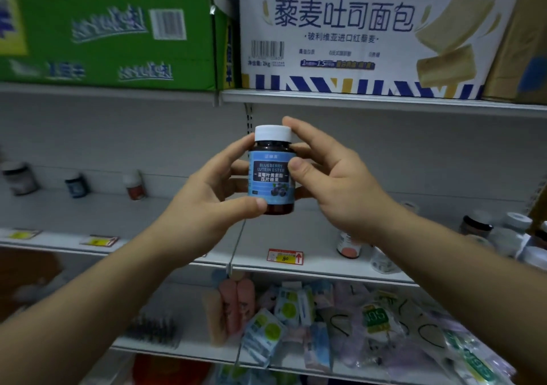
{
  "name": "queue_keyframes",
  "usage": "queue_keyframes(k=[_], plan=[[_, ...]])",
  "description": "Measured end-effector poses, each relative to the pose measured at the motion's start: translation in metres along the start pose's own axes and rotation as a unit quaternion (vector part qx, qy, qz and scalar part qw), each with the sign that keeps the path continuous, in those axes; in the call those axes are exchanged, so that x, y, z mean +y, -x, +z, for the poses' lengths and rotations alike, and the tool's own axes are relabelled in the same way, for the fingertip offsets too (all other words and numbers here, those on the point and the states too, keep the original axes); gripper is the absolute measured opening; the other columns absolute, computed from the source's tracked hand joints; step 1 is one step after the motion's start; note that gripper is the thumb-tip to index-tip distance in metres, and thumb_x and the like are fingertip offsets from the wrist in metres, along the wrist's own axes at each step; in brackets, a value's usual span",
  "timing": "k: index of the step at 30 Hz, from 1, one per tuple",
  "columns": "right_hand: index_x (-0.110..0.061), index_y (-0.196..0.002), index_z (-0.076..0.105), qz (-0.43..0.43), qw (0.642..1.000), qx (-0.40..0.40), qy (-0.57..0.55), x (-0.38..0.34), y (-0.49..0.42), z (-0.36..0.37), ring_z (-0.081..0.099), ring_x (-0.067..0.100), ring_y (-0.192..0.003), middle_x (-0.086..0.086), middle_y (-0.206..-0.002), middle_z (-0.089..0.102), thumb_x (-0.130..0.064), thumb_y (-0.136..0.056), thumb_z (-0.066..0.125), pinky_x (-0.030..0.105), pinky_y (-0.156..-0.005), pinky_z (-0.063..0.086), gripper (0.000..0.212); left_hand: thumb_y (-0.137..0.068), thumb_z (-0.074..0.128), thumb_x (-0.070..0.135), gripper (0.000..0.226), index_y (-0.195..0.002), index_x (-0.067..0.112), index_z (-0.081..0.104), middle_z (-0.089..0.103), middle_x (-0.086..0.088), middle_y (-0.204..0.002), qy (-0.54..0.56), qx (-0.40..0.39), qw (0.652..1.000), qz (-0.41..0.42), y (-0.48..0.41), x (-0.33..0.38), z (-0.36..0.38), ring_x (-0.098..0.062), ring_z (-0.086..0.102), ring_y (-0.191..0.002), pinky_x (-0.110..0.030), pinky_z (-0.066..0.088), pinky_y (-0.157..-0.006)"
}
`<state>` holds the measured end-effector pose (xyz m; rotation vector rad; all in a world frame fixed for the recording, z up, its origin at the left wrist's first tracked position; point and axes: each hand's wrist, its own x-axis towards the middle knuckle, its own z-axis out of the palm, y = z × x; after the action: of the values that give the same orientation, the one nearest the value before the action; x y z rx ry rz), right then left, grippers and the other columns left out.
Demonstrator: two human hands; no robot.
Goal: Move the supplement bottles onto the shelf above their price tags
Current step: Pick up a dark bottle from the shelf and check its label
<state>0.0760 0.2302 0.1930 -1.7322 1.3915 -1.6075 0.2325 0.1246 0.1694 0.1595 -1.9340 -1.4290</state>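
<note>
Dark supplement bottle (273,174), white cap, blue label, upright, held mid-air

- Bottle (273,171): dark brown body, white cap, light blue label with a black panel, white lettering and dark blue berries.
- Shelf (296,230): pale grey.
- Price tag (285,256), on the shelf's front edge: red and white, with a yellow patch and a red arrow.
- Left tag (99,241), on the same edge: yellow on white, red trim.
- Blue-label jar (76,184), back left of the shelf: dark body.
- Red-brown jar (134,187), beside it: whitish cap.
- Salmon-label jar (349,247), towards the right end: white body.
- Green carton (112,26), on the upper shelf: bright green, white lettering, white barcode patch.
- White carton (355,29): dark blue characters, pale yellow bread slices, and a bottom band of slanted blue, white and yellow stripes.
- Packets (266,334), on the lower shelf: white and blue with lime-green circles.
</note>
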Motion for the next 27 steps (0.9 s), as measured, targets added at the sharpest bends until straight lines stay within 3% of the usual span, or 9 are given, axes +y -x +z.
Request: queue_keyframes(k=[4,7,10,14,21,24,27], plan=[[-0.04,-0.127,0.039,0.011,0.999,-0.028,-0.012,0.011,-0.035,0.065,0.06,0.004,-0.1,-0.002,-0.125,0.051,-0.007,-0.096,0.044,0.018,-0.081,0.054,0.045,-0.067,0.071,0.012,0.071,-0.117,0.056,0.047,0.066,0.007,-0.107,-0.053,0.033,0.998,-0.026,0.021,-0.006,-0.065,-0.014,0.063,-0.106,-0.032,0.054,-0.087],[-0.035,-0.132,0.041,0.025,0.999,-0.034,-0.006,0.026,-0.066,0.131,0.06,0.006,-0.1,0.0,-0.127,0.05,-0.006,-0.096,0.044,0.021,-0.084,0.055,0.046,-0.07,0.07,0.006,0.073,-0.118,0.055,0.044,0.064,0.003,-0.112,-0.081,0.063,0.993,-0.051,0.041,-0.015,-0.13,-0.012,0.062,-0.108,-0.033,0.053,-0.089],[-0.028,-0.135,0.043,0.04,0.998,-0.031,-0.023,0.038,-0.099,0.199,0.061,0.003,-0.092,-0.007,-0.116,0.053,-0.003,-0.096,0.045,0.022,-0.084,0.055,0.047,-0.069,0.072,0.006,0.075,-0.118,0.056,0.044,0.061,0.0,-0.117,-0.107,0.084,0.989,-0.065,0.06,-0.023,-0.196,-0.013,0.063,-0.108,-0.035,0.051,-0.092],[-0.032,-0.132,0.044,0.061,0.996,-0.038,-0.049,0.048,-0.14,0.278,0.06,0.013,-0.101,0.002,-0.121,0.054,-0.002,-0.096,0.045,0.026,-0.086,0.055,0.047,-0.076,0.068,-0.007,0.075,-0.114,0.053,0.044,0.057,0.0,-0.117,-0.117,0.11,0.984,-0.078,0.081,-0.028,-0.275,-0.01,0.065,-0.101,-0.03,0.053,-0.09],[-0.033,-0.134,0.043,0.074,0.994,-0.06,-0.061,0.067,-0.208,0.363,0.059,0.007,-0.098,-0.011,-0.109,0.053,-0.005,-0.097,0.044,0.023,-0.083,0.055,0.046,-0.078,0.067,-0.002,0.074,-0.113,0.057,0.039,0.056,0.014,-0.11,-0.158,0.113,0.976,-0.098,0.087,-0.042,-0.382,-0.004,0.061,-0.101,-0.013,0.052,-0.077],[-0.04,-0.129,0.043,0.07,0.994,-0.065,-0.049,0.088,-0.239,0.384,0.058,0.015,-0.108,-0.003,-0.121,0.053,-0.009,-0.097,0.046,0.027,-0.086,0.055,0.045,-0.078,0.067,-0.001,0.074,-0.118,0.055,0.038,0.056,0.011,-0.113,-0.158,0.116,0.974,-0.111,0.078,-0.059,-0.419,-0.007,0.06,-0.103,-0.019,0.054,-0.079],[-0.038,-0.131,0.043,0.067,0.994,-0.065,-0.053,0.115,-0.272,0.402,0.06,0.01,-0.101,-0.006,-0.117,0.054,-0.009,-0.097,0.046,0.019,-0.076,0.056,0.045,-0.078,0.068,0.001,0.074,-0.118,0.056,0.038,0.055,0.005,-0.119,-0.169,0.117,0.97,-0.131,0.062,-0.08,-0.453,-0.012,0.059,-0.107,-0.027,0.054,-0.085]])
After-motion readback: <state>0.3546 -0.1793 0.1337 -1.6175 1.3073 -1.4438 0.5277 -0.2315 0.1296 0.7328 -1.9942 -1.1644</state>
